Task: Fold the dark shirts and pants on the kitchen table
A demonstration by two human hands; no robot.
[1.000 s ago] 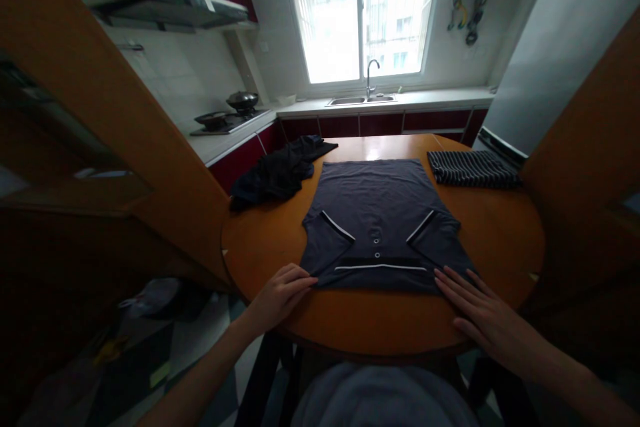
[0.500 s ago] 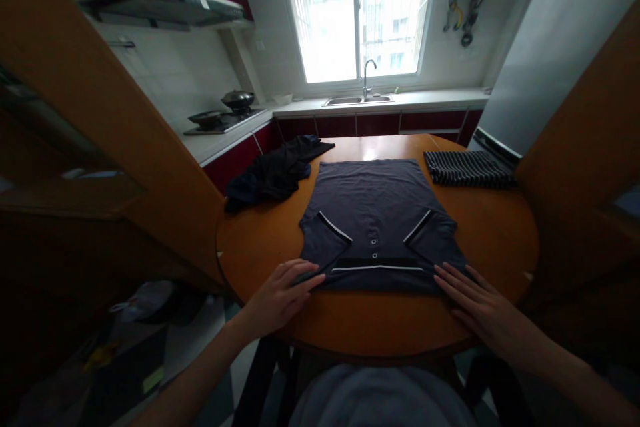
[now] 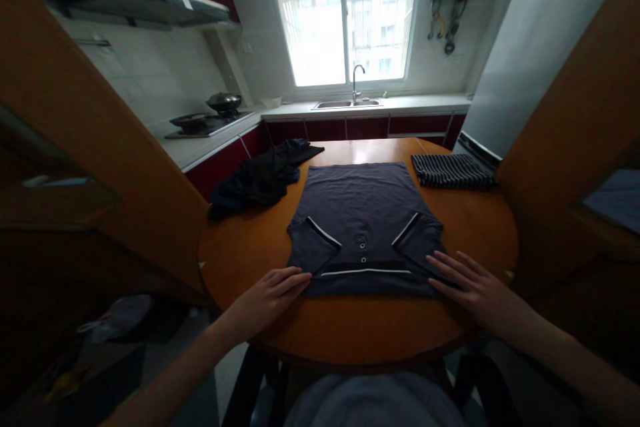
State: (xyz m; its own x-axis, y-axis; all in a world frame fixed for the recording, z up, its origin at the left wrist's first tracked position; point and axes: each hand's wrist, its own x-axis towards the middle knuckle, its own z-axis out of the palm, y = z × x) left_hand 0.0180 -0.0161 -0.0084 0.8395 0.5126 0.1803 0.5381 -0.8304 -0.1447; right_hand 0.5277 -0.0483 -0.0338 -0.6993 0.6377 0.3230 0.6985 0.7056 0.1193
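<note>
A dark grey polo shirt point(image 3: 363, 197) lies flat on the round wooden table point(image 3: 345, 327), its sleeves folded inward. White-and-black trim edges the sleeves and collar, and two snap buttons show near the collar. At the shirt's near left corner, my left hand point(image 3: 267, 300) has its fingertips pressed together on the cloth. My right hand point(image 3: 473, 287) rests at the near right corner with fingers spread, the fingertips touching the fabric. The undersides of both hands are hidden.
A crumpled dark garment point(image 3: 260, 180) lies at the table's far left. A folded striped cloth point(image 3: 453, 171) is at the far right. Beyond stand a counter with a sink point(image 3: 345, 104), a stove with pans point(image 3: 225, 103) and a fridge point(image 3: 520, 60).
My left fingers, apart half a second ago, have closed together at the shirt's corner. My right fingers have spread and shifted slightly. The camera view has turned a little right.
</note>
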